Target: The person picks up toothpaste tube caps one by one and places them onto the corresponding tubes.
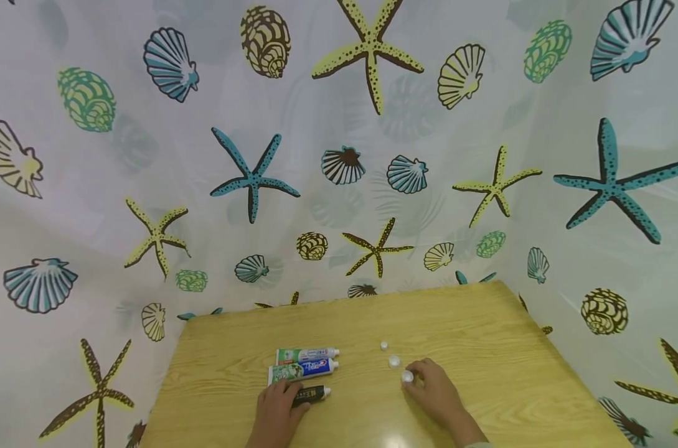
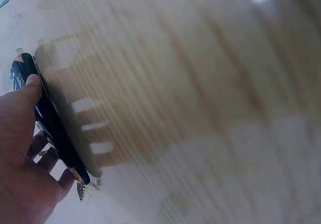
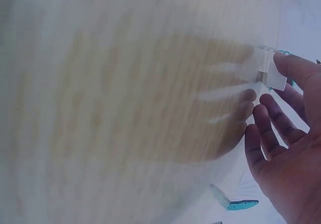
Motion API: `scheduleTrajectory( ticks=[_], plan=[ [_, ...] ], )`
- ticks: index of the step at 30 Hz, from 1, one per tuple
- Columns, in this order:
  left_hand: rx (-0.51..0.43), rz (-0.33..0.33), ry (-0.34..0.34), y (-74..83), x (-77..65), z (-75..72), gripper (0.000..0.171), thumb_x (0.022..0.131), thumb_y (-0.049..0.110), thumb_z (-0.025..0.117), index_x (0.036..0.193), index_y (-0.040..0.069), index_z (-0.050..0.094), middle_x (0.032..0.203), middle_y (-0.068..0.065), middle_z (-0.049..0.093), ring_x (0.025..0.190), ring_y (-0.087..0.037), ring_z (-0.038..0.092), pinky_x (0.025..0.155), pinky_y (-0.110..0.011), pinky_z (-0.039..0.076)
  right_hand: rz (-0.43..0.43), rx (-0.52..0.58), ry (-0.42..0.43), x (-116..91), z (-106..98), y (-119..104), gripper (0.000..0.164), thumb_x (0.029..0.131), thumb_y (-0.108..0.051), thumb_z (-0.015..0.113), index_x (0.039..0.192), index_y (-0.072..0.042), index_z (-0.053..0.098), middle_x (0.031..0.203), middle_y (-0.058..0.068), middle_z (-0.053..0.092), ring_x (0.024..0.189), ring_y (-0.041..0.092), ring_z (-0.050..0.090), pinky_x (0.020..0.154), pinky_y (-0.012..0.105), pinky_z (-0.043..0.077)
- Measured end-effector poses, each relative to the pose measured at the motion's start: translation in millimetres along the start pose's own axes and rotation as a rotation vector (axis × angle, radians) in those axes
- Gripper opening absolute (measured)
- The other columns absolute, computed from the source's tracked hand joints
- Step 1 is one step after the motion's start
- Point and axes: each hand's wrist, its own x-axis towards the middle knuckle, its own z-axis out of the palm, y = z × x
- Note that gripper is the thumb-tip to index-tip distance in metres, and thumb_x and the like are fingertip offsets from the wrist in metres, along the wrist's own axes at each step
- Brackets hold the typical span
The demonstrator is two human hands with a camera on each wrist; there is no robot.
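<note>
A black toothpaste tube lies nearest the person, its white tip pointing right. My left hand grips its left part, hiding that end in the head view. In the left wrist view the thumb is on one side of the black tube and the fingers are on the other. Over on the right, my right hand pinches a white cap close over the tabletop. The right wrist view has this cap between thumb and forefinger, the other fingers loosely bent.
Beyond the black tube lie a blue-and-green toothpaste tube and a white-and-green one, side by side. Two more white caps, a larger and a smaller, sit on the wooden table. Shell-print curtain surrounds it.
</note>
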Motion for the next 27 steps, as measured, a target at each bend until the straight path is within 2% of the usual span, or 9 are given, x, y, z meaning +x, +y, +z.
scheduleTrajectory(
  ticks=[8, 16, 20, 27],
  plan=[
    [-0.032, 0.007, -0.027, 0.6, 1.1, -5.6, 0.042, 0.095, 0.042, 0.078, 0.127, 0.016, 0.072, 0.115, -0.004, 0.064, 0.11, -0.029, 0.062, 0.099, -0.066, 0.047, 0.003, 0.016, 0.001, -2, -3, -1, 0.016, 0.098, -0.026, 0.079, 0.111, -0.019, 0.074, 0.11, -0.005, 0.067, 0.109, 0.021, 0.066, 0.098, 0.053, 0.057],
    [-0.042, 0.024, -0.054, 1.7, 2.5, -9.6, 0.043, 0.099, 0.043, 0.074, 0.129, 0.013, 0.071, 0.114, -0.003, 0.064, 0.102, -0.024, 0.062, 0.082, -0.052, 0.053, 0.036, 0.032, -0.012, -6, -3, -3, 0.016, 0.099, -0.028, 0.078, 0.112, -0.021, 0.073, 0.107, -0.007, 0.066, 0.107, 0.018, 0.063, 0.095, 0.05, 0.057],
    [-0.041, 0.032, -0.044, 4.0, 0.1, -10.3, 0.042, 0.101, 0.042, 0.072, 0.129, 0.011, 0.07, 0.116, -0.004, 0.065, 0.106, -0.026, 0.064, 0.087, -0.053, 0.054, 0.031, 0.041, -0.015, -10, -3, -5, 0.017, 0.099, -0.029, 0.078, 0.112, -0.02, 0.071, 0.112, -0.005, 0.067, 0.109, 0.02, 0.064, 0.096, 0.051, 0.057],
    [0.011, 0.076, -0.004, 6.5, -8.2, -12.7, 0.042, 0.105, 0.042, 0.065, 0.13, 0.009, 0.069, 0.118, -0.005, 0.067, 0.111, -0.028, 0.066, 0.092, -0.054, 0.055, -0.01, 0.066, -0.022, -16, -3, -10, 0.022, 0.095, -0.027, 0.082, 0.112, -0.018, 0.071, 0.114, -0.002, 0.073, 0.116, 0.03, 0.069, 0.101, 0.061, 0.055]
  ],
)
